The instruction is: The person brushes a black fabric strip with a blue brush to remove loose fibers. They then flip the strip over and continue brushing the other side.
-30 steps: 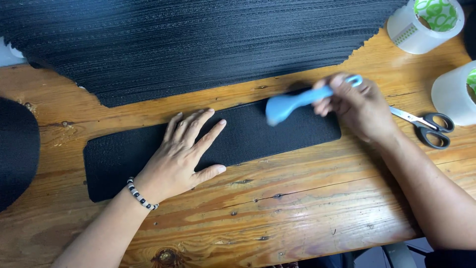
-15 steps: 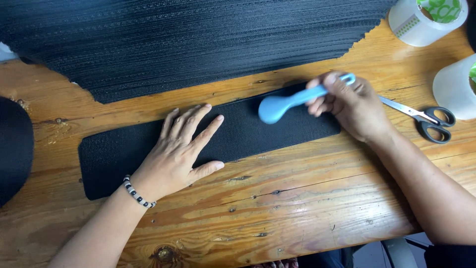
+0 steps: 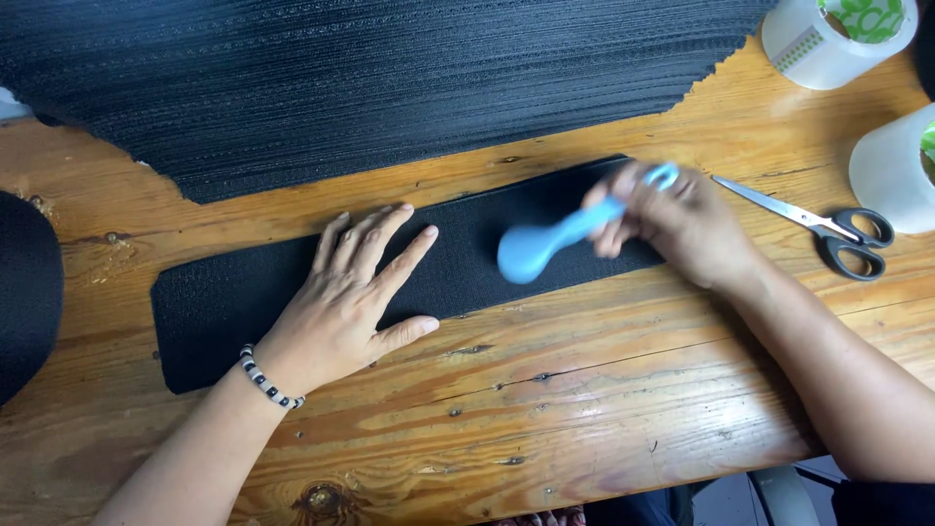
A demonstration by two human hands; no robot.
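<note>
In the head view, a long black strip (image 3: 292, 292) with rounded corners lies lengthwise on a worn wooden table (image 3: 604, 390), running from low on the left up toward the right. The left hand (image 3: 351, 302) rests flat on the strip near its middle, palm down, fingers spread a little and pointing up and to the right, the thumb stretched out along the strip's near edge; a beaded black-and-white bracelet (image 3: 271, 378) circles the wrist. The right hand (image 3: 682, 219) sits over the right end of the strip, fingers closed around the handle of a light blue tool (image 3: 545, 244) whose rounded head points left and down and lies on or just above the strip's surface, between the two hands; the tool and the hand are blurred, so whether the head touches the strip cannot be told. Beyond the strip, a large sheet of black ribbed material (image 3: 390, 78) covers the far part of the table, its near edge ragged and cut at a slant. A pair of scissors (image 3: 828, 229) with grey handles lies just right of the right hand, blades shut and pointing left. Two rolls of clear tape stand at the far right: one (image 3: 828, 44) at the top corner, another (image 3: 891, 170) below it near the scissors' handles. A dark rounded object (image 3: 24, 292) lies at the table's left edge
</note>
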